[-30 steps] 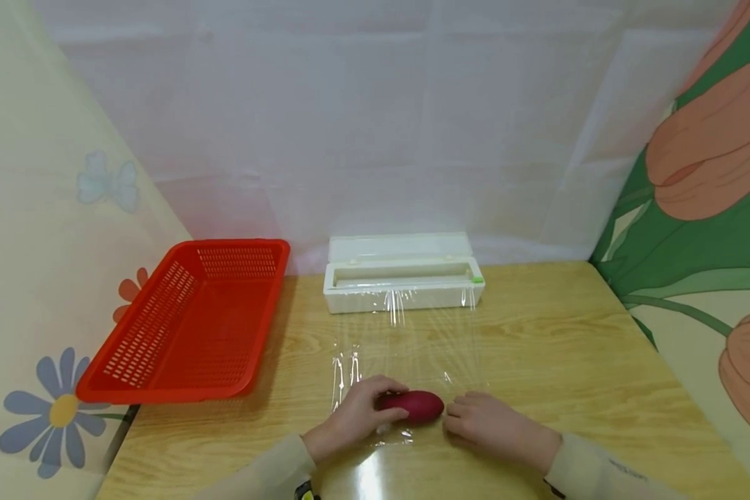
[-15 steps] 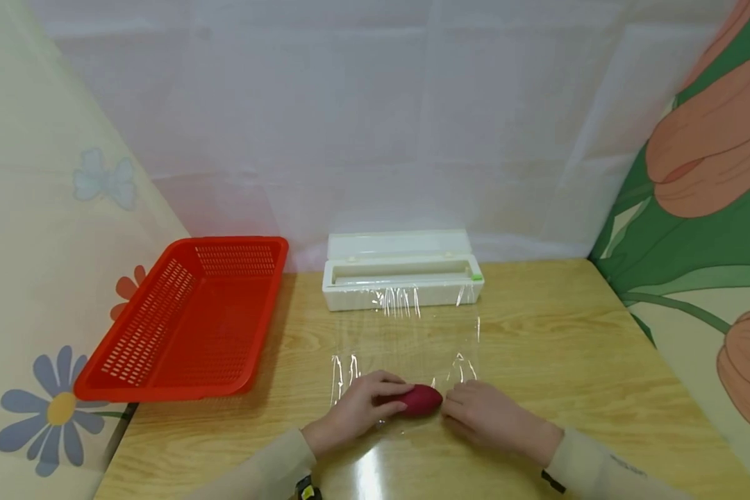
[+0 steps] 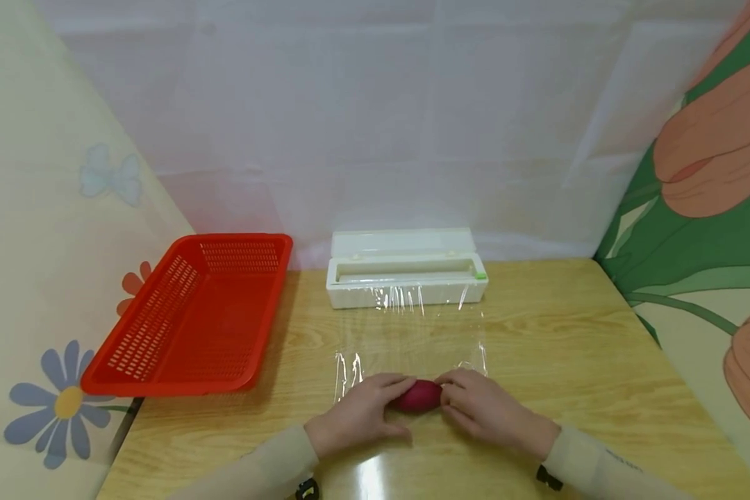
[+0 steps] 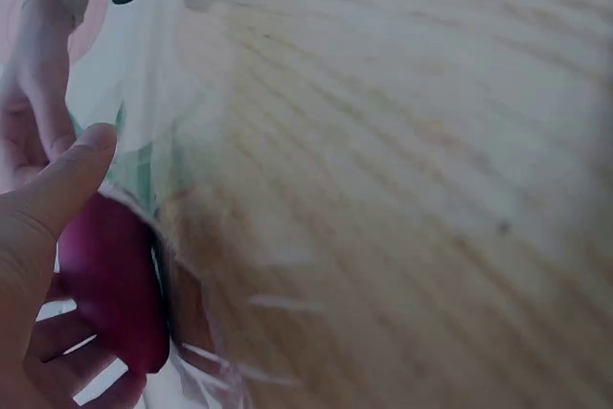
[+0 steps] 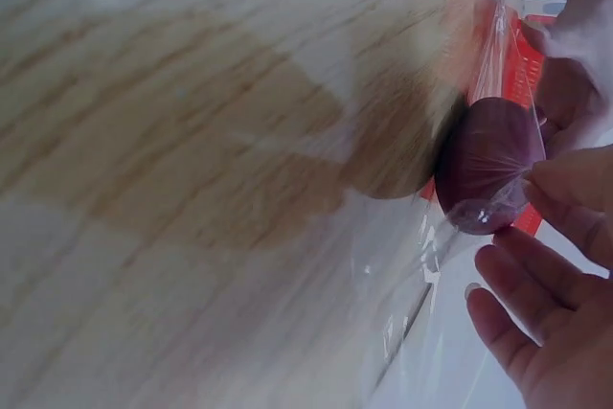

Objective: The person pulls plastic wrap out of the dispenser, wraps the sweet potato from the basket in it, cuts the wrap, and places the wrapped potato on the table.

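A purplish-red sweet potato [image 3: 422,396] lies at the near end of a sheet of clear cling film [image 3: 406,347] on the wooden table. My left hand [image 3: 361,410] touches its left end, with straightish fingers on the far side and the thumb lifted away nearer me. In the left wrist view the sweet potato [image 4: 113,280] sits between thumb and fingers. My right hand [image 3: 492,411] is at the other end. There, the right wrist view has thumb and forefinger pinching film gathered in pleats over the sweet potato's tip [image 5: 487,165]; the other fingers are loosely spread.
Behind the hands stands a white cling film box [image 3: 406,296], lid raised, with the film running out over its front edge. A red plastic basket [image 3: 269,312] is at the left. Patterned cloths hang on both sides of the table [image 3: 556,333], a white one behind.
The left thumb has come off the sweet potato, which has shifted slightly away from me. My right hand has moved up against its right end and its fingertips have closed on the film.
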Demonstrator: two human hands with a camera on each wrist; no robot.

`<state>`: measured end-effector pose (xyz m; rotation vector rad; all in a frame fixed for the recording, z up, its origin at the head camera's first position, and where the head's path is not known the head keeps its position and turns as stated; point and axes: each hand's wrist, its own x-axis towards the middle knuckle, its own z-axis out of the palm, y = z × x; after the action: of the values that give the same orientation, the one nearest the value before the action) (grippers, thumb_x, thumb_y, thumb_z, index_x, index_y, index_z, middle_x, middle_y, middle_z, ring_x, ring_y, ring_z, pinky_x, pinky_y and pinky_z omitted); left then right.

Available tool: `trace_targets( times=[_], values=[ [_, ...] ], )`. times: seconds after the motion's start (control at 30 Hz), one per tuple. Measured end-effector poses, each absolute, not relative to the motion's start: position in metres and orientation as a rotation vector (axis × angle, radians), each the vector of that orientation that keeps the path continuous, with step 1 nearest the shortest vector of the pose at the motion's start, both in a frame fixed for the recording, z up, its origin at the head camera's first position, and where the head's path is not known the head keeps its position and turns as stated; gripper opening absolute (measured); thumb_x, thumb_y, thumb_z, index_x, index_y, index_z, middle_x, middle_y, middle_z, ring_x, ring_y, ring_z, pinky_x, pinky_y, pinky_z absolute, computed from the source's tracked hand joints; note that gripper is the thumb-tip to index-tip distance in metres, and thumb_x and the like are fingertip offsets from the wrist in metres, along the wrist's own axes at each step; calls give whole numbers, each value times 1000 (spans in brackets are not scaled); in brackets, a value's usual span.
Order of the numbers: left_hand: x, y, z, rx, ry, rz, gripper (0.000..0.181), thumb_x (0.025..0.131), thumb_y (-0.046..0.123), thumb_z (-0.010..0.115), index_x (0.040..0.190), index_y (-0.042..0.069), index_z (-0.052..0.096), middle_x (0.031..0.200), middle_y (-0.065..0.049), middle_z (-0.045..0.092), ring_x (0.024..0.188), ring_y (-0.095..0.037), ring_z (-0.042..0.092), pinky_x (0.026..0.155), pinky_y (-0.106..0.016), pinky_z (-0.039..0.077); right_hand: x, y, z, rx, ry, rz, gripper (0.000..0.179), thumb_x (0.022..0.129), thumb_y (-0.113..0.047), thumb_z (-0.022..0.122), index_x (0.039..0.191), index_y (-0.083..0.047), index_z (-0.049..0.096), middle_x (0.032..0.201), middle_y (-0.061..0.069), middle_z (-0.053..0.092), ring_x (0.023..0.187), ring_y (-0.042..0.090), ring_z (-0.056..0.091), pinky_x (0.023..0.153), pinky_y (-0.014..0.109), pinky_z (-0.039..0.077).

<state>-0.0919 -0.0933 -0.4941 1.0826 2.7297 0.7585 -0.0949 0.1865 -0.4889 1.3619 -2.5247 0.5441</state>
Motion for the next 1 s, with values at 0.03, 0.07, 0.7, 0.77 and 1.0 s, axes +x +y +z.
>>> trace_targets(
  times=[0.03, 0.07, 0.7, 0.77, 1.0],
  values=[
    [-91, -92, -494, 1081, 2735, 746, 92, 80, 53, 87, 154, 11, 51, 149, -9, 57, 134, -28, 57, 113, -44, 46, -95, 187, -489, 1353, -2535, 553, 13, 91, -13, 77, 92, -17, 65, 119, 6, 69, 109, 23, 67, 93, 41, 58],
    [-91, -92, -495, 1085, 2744, 731, 94, 80, 54, 87, 155, 10, 50, 150, -9, 57, 135, -28, 57, 113, -44, 46, -95, 187, -489, 1344, -2540, 561, 12, 91, -13, 77, 92, -17, 65, 119, 6, 69, 108, 23, 67, 93, 41, 58],
    [-121, -101, -496, 1171, 2536, 1014, 46, 104, 26, 65, 146, 8, 60, 136, -8, 68, 124, -25, 62, 110, -43, 48, -104, 189, -486, 1235, -2653, 747, 5, 96, -14, 72, 100, -17, 72, 112, -3, 74, 102, 14, 66, 92, 40, 57],
    [-126, -102, -497, 1169, 2510, 1025, 45, 105, 28, 63, 146, 8, 60, 136, -7, 68, 124, -24, 62, 110, -42, 48, -105, 190, -485, 1198, -2682, 784, 7, 94, -12, 74, 99, -16, 72, 108, -3, 73, 100, 13, 65, 89, 38, 57],
    [-137, -103, -501, 1152, 2493, 990, 44, 109, 27, 54, 150, 11, 56, 136, -6, 67, 122, -21, 61, 109, -41, 49, -111, 191, -482, 1075, -2781, 866, 9, 93, -8, 74, 100, -13, 71, 101, -4, 68, 95, 14, 63, 85, 36, 58]
  ],
)
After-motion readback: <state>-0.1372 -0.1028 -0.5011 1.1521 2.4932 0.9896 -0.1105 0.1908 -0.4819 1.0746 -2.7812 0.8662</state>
